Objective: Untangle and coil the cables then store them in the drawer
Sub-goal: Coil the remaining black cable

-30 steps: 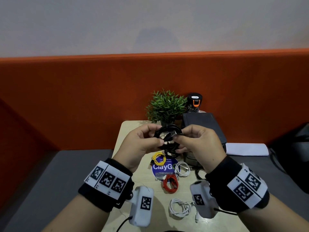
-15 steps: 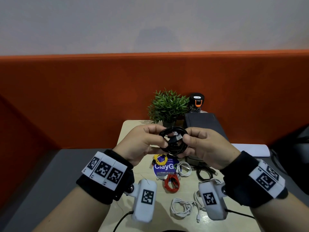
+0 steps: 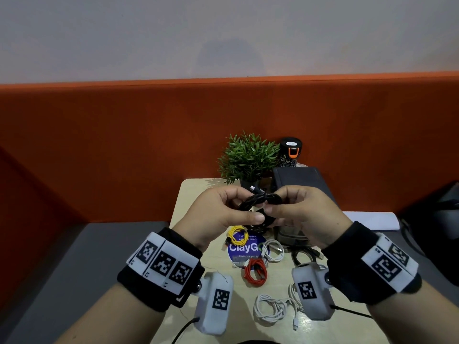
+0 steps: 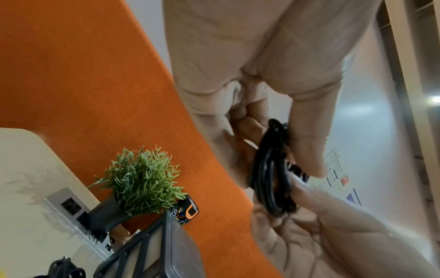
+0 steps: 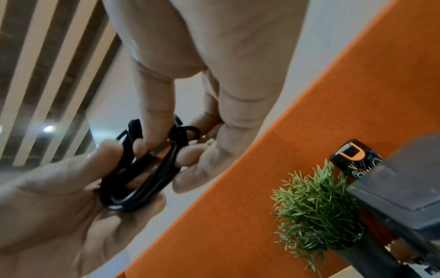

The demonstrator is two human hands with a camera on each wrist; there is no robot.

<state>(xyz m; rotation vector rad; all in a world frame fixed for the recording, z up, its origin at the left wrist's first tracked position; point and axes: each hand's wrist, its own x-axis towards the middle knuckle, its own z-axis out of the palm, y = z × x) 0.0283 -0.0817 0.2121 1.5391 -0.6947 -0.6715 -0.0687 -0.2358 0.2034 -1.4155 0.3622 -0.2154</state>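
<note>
Both hands hold one black coil above the table, other cables lying below.

Orange partition point(image 3: 124, 145) behind; pale table point(image 3: 188, 194) against it. At table's far end: dark drawer unit point(image 3: 298, 177), potted plant point(image 3: 248, 157) just left of it, black-and-orange canister point(image 3: 290, 151) behind. Left hand point(image 3: 213, 214) and right hand point(image 3: 308, 214) meet in the air over the table, fingers and thumbs of each curled and pinching the black cable coil point(image 3: 255, 202) from opposite sides; a plug end pokes up from the coil's top. On the table under the hands: loose white cable point(image 3: 270, 309) nearest, red coil point(image 3: 255, 271), white coil point(image 3: 273, 252), black cable point(image 3: 305, 256) beside the drawer unit, yellow coil point(image 3: 237, 235) touching a round blue sticker point(image 3: 242, 249).
</note>
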